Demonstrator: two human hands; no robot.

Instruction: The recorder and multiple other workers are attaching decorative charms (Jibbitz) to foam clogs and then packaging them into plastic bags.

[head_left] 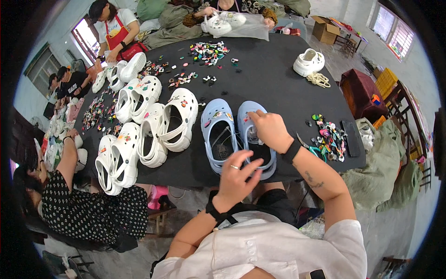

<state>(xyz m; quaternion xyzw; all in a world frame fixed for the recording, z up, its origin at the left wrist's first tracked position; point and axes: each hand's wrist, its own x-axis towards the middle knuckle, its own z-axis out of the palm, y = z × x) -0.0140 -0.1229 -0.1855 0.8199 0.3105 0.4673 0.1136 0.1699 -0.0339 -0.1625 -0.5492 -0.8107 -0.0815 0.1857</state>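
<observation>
A pair of light blue clogs lies in front of me, toes away: the left clog [216, 135] and the right clog [251, 109], both with small colourful charms on top. My right hand [270, 131] is closed at the right clog's upper, fingertips beside a charm near the toe; whatever they pinch is hidden. Clear plastic shows inside this clog below the hand. My left hand [236, 180] hovers at the heels, fingers spread, holding nothing I can see. A ring and a black wristband are on that arm.
White clogs [179, 120] with charms stand in pairs at left. Charm piles [209, 52] lie farther back; another charm pile [329, 139] lies at right, with scissors [310, 148] and a black phone [350, 138]. A white clog [309, 63] sits far right. Other people work around the black table [274, 65].
</observation>
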